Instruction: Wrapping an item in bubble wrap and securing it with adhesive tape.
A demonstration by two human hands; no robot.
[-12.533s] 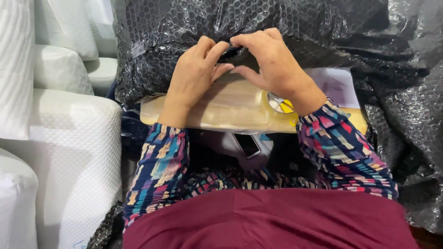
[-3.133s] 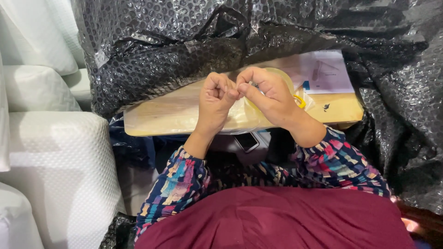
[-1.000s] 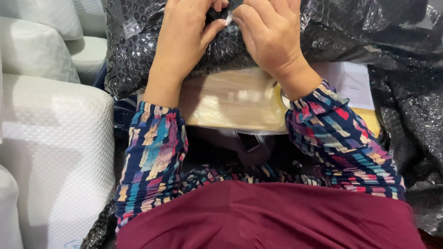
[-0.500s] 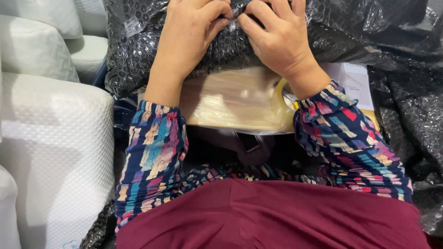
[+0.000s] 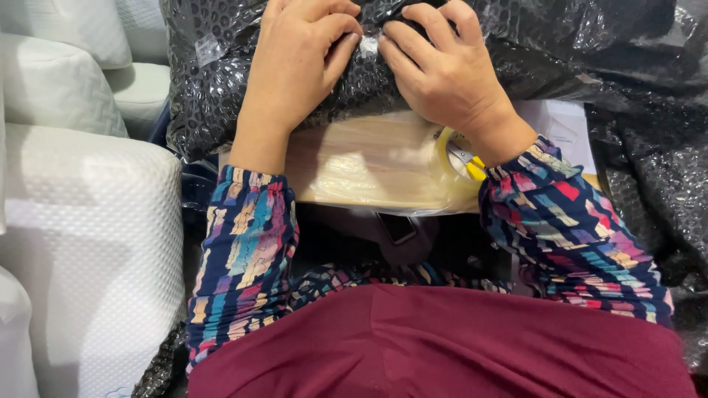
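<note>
A bundle in black bubble wrap (image 5: 221, 81) lies across the top of the view, over a plastic-wrapped wooden board (image 5: 361, 166). My left hand (image 5: 299, 63) and my right hand (image 5: 446, 70) press down on the wrap side by side, fingertips meeting at a small piece of clear tape (image 5: 369, 46). A roll of clear tape (image 5: 451, 151) with a yellow core sits on the board just under my right wrist, partly hidden by it.
White textured foam pillows (image 5: 81, 243) are stacked along the left. More black bubble wrap (image 5: 656, 169) is heaped at the right. A white paper sheet (image 5: 564, 129) lies by my right forearm. A dark phone-like object (image 5: 398, 227) shows below the board.
Earlier my hands worked lower, at the tape roll on the board. They have since gone up onto the black wrap, and the fingertips have drawn closer together over the tape piece.
</note>
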